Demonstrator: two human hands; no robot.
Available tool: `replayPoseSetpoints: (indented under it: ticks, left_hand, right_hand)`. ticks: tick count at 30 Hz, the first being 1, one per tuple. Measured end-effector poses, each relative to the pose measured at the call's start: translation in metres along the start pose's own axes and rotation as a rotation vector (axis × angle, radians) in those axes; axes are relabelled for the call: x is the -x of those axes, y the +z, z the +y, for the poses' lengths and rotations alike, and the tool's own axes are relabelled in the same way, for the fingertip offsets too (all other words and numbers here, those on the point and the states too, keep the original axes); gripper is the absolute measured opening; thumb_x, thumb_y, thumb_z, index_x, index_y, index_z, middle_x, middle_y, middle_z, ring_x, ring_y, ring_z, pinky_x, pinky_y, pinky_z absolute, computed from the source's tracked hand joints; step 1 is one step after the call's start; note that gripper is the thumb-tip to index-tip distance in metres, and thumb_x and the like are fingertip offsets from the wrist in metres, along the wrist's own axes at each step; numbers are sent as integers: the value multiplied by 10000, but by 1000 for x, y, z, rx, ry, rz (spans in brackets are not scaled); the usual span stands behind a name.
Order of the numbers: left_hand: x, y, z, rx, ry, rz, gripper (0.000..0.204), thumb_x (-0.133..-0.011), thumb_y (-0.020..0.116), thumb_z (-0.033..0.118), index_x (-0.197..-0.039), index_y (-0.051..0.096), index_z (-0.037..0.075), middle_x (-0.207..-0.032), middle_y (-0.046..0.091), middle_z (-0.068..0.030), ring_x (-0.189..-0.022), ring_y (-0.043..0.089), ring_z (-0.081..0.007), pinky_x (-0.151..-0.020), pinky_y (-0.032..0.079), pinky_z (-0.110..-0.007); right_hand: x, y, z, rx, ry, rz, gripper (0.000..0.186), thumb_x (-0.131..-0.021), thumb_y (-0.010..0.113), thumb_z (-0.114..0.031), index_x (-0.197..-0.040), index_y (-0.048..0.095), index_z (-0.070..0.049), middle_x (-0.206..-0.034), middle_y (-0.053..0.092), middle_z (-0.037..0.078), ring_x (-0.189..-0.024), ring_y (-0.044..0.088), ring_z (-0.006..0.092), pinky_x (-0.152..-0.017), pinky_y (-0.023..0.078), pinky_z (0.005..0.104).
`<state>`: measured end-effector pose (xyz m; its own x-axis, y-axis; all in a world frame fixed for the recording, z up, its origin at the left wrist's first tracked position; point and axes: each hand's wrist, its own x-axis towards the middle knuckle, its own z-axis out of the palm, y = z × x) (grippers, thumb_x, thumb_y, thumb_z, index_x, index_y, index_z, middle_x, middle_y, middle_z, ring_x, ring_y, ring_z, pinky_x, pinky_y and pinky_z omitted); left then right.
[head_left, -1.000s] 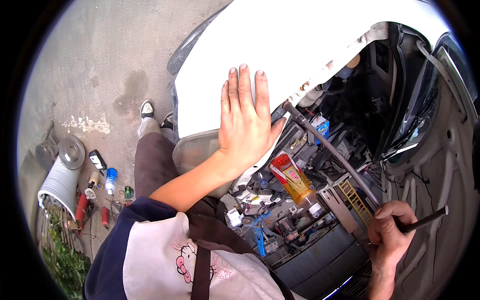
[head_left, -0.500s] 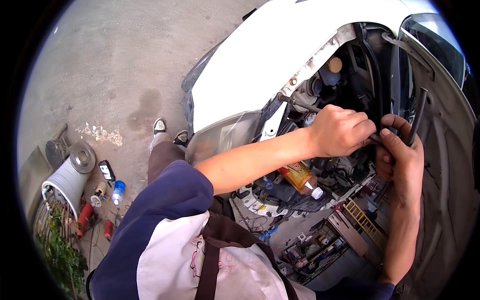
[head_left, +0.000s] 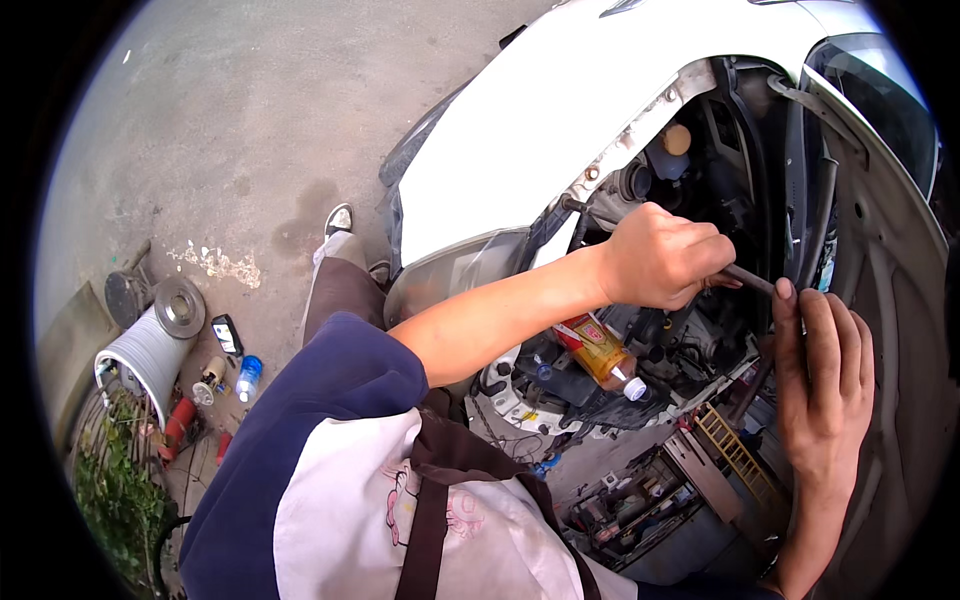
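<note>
My left hand (head_left: 665, 258) is wrapped round the dark metal shaft (head_left: 748, 279) of what looks like a long T-handled wrench. The shaft's far end meets the front edge of the white car's fender, beside the headlight (head_left: 455, 275). A dark crossbar (head_left: 822, 225) runs across the near end of the shaft, partly hidden behind my right hand (head_left: 825, 385). That hand is open, its fingers stretched out, with a fingertip at the shaft's end. Below my left hand, a bottle of amber liquid (head_left: 603, 357) with a white cap lies in the engine bay.
The raised hood (head_left: 890, 330) stands close on the right. A reservoir with a yellow cap (head_left: 677, 138) sits deeper in the bay. Farther down are a yellow ladder (head_left: 738, 450) and a cluttered tool bench. A white ribbed bin (head_left: 150, 365), bottles and a plant are at left.
My right hand has let go of the wrench's crossbar and straightened its fingers. The crossbar has turned slightly. My left hand keeps its grip on the shaft. The view has shifted a little.
</note>
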<state>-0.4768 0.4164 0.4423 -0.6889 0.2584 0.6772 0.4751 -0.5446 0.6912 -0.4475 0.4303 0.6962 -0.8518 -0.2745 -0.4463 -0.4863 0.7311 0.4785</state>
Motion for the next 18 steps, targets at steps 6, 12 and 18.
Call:
replayPoseSetpoints:
  ticks: [6,12,18]
  left_hand:
    - [0,-2,-8,21,13,-64,269,-717,782,205,-804,554,92,-621,543,-21,-498,589,-208,-385,394,-331]
    - [-3,3,-11,-1,-8,-83,271,-736,778,230,-801,552,95,-614,544,-24,-505,602,-216,-381,407,-334]
    - [5,-11,0,80,24,-88,297,-740,787,252,-781,543,89,-617,552,-26,-516,603,-229,-394,413,-337]
  right_hand:
    - [-12,5,7,-262,166,-58,353,-766,739,-35,-1094,680,80,-1063,580,186,-873,648,320,-680,549,408]
    - [-3,21,-4,-292,313,-19,398,-764,756,-37,-1136,657,67,-1005,571,161,-809,651,304,-618,537,388]
    - [-20,1,3,-317,126,-43,311,-795,743,-167,-1037,674,15,-899,612,130,-728,607,270,-626,483,373]
